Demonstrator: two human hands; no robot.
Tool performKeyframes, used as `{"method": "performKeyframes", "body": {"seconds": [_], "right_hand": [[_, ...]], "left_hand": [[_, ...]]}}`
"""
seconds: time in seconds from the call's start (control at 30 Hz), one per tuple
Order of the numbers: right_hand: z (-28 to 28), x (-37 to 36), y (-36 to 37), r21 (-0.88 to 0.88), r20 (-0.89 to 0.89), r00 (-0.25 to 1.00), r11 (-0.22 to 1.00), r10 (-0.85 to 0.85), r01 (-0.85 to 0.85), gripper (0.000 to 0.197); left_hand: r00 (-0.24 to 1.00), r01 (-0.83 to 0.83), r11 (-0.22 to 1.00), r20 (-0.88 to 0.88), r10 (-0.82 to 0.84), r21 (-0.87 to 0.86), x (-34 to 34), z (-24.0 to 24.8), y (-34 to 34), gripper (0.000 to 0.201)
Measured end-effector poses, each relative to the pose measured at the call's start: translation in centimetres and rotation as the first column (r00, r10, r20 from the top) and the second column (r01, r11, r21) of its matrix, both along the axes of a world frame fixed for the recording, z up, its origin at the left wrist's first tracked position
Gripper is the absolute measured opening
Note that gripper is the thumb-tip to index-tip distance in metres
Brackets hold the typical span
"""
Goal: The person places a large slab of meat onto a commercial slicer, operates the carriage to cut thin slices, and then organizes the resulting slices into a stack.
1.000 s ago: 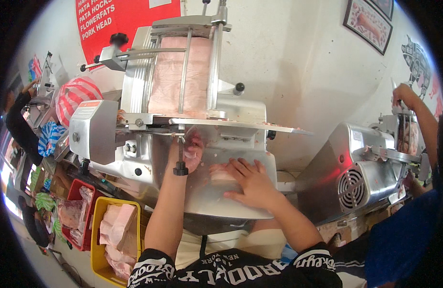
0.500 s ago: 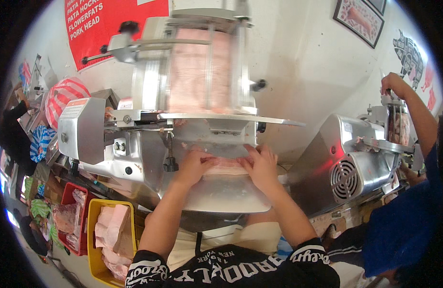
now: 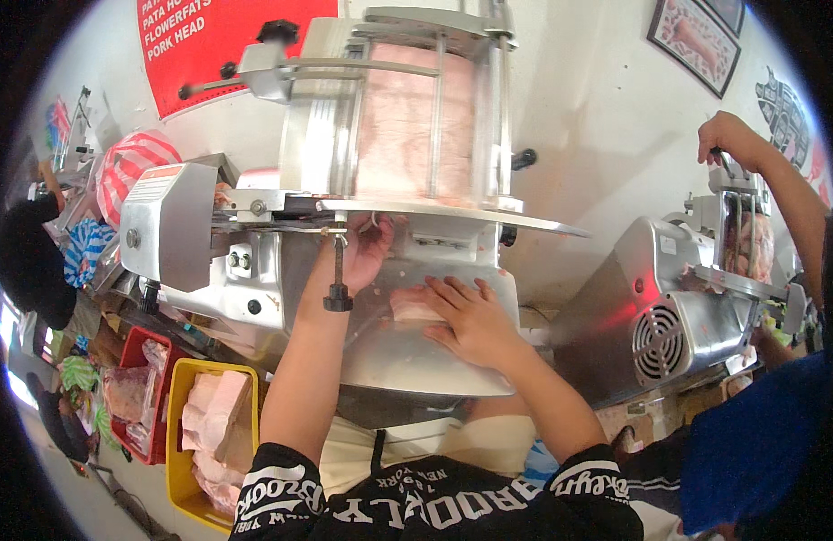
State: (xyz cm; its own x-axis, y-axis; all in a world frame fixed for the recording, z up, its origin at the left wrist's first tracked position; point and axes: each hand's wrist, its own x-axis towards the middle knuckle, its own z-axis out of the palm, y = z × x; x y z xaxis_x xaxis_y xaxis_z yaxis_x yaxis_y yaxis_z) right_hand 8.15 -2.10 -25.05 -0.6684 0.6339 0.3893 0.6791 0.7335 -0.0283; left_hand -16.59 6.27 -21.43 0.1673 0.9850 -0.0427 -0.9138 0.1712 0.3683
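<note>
A large meat slicer stands in front of me, with a thick pale slab of meat clamped in its upright carriage. My left hand reaches up beneath the carriage, beside the black-knobbed rod; its fingers are apart and slightly bent, their tips partly hidden, and no meat shows in them. On the metal tray lies a small stack of thin pink meat slices. Flat on the right part of that stack, my right hand rests with its fingers spread, covering some of it.
A yellow crate of pale meat pieces and a red crate of bagged meat stand at lower left. Striped plastic bags lie beyond. At right, another person's hand grips the top of a second slicer.
My left hand has left the slices and moved up under the carriage. The right hand has flattened onto the stack. The view has shifted, so the slicer sits slightly farther right.
</note>
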Motion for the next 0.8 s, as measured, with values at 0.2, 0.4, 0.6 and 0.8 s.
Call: {"method": "performKeyframes", "body": {"seconds": [0.2,0.4,0.6,0.8], "right_hand": [[0.2,0.0,-0.1,-0.044,0.001,1.000,0.999,0.001,-0.001,0.062],[0.9,0.4,0.1,-0.192,-0.197,0.980,0.981,-0.015,-0.024,0.058],[2.8,0.6,0.2,-0.599,-0.759,0.567,0.683,-0.319,-0.417,0.052],[0.7,2.4,0.2,-0.112,-0.253,0.865,0.901,-0.433,0.419,0.050]], "left_hand": [[0.998,0.050,0.999,-0.046,-0.049,0.018,-1.8,-3.1,-0.6,0.021],[0.953,-0.037,0.999,-0.301,0.027,-0.026,-1.8,-4.7,-3.4,0.020],[0.531,0.202,0.968,-0.847,0.018,0.147,5.2,-0.5,-8.6,0.027],[-0.423,0.271,0.898,-0.796,0.434,0.345,1.9,-4.2,-6.9,0.034]]}}
